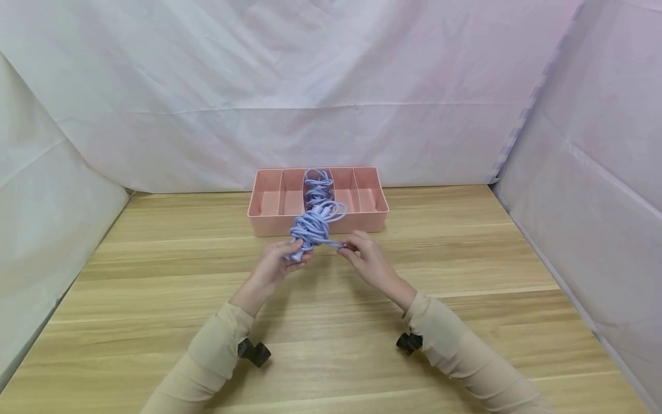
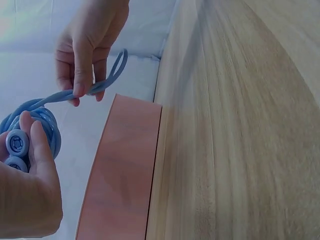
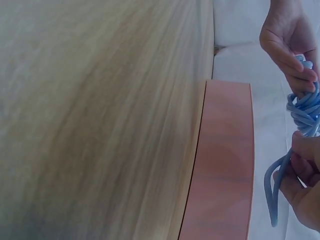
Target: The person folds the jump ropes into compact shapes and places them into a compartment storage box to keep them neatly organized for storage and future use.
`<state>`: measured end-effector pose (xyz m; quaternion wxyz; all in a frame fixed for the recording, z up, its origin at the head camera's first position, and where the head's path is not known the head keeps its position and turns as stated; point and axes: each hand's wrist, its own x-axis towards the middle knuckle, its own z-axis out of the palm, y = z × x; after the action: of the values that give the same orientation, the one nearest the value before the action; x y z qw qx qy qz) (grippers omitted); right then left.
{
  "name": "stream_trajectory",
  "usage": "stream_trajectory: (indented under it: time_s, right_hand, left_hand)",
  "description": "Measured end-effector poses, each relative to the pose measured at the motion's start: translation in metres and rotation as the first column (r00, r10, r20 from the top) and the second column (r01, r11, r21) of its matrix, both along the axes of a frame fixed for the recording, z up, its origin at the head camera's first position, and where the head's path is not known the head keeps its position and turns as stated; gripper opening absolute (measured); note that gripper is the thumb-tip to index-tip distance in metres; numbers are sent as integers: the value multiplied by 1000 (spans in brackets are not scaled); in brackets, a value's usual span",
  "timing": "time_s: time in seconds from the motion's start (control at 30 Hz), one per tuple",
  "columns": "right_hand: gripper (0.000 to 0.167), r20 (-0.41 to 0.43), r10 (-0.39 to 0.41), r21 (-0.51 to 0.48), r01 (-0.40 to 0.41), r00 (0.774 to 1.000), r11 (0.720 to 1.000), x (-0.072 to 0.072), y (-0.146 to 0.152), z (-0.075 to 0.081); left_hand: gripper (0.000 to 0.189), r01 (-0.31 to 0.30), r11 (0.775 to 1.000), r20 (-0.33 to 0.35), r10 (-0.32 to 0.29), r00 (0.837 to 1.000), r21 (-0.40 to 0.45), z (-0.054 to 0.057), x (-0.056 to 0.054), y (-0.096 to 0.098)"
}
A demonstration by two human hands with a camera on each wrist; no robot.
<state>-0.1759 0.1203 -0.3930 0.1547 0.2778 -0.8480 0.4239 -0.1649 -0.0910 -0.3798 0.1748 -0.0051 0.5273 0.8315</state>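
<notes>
A light-blue jump rope point(image 1: 312, 227), its cord wound in a bundle around paired handles, is held up at the front of the pink box. My left hand point(image 1: 276, 259) grips its lower end, thumb on top; two round handle ends point(image 2: 17, 143) show between the fingers in the left wrist view. With thumb and fingertips, my right hand point(image 1: 364, 256) pinches a doubled length of the cord point(image 3: 274, 195) drawn out to the right, and its loop hangs past the fingers. A second blue bundle of cord point(image 1: 318, 187) lies in the box's middle compartment.
The pink divided box point(image 1: 279, 226) stands at the back of the wooden table point(image 1: 181, 276), with side compartments left and right of the middle one. White cloth point(image 1: 331, 69) hangs behind and at both sides. A small black camera is strapped at each wrist.
</notes>
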Motion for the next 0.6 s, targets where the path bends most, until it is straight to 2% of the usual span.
stream_trajectory:
  time_s: [0.1,0.23,0.33,0.4,0.47,0.5,0.53,0.6]
  right_hand:
    - [6,-106,-35,35,39,994,999,0,0,-2]
    - [6,-251,-94,78,117,963,990,-1,1,-4]
    - [8,-262,-102,64,123,960,990,0,1,-6]
    - [11,-190,-79,14,83,979,996,2,2,-6]
    - [13,-58,-34,-73,30,998,997,4,2,-4]
    - [15,16,-9,-126,11,1000,992,5,2,-3]
    - [16,104,26,-195,-6,994,981,6,2,-2]
    - [18,268,84,-323,7,960,946,9,1,1]
  left_hand:
    - [33,20,1000,-18,-20,1000,16,0,2,2]
    - [36,55,998,-43,-54,998,36,-2,5,3]
    - [37,92,995,-67,-90,994,39,-4,6,3]
    - [36,122,992,-84,-120,989,29,-6,7,3]
    - [36,152,988,-98,-150,984,17,-8,8,3]
    - [35,164,986,-98,-162,982,12,-8,8,3]
    - [34,175,985,-98,-174,980,6,-9,9,3]
    - [32,198,980,-96,-198,976,-6,-10,9,2]
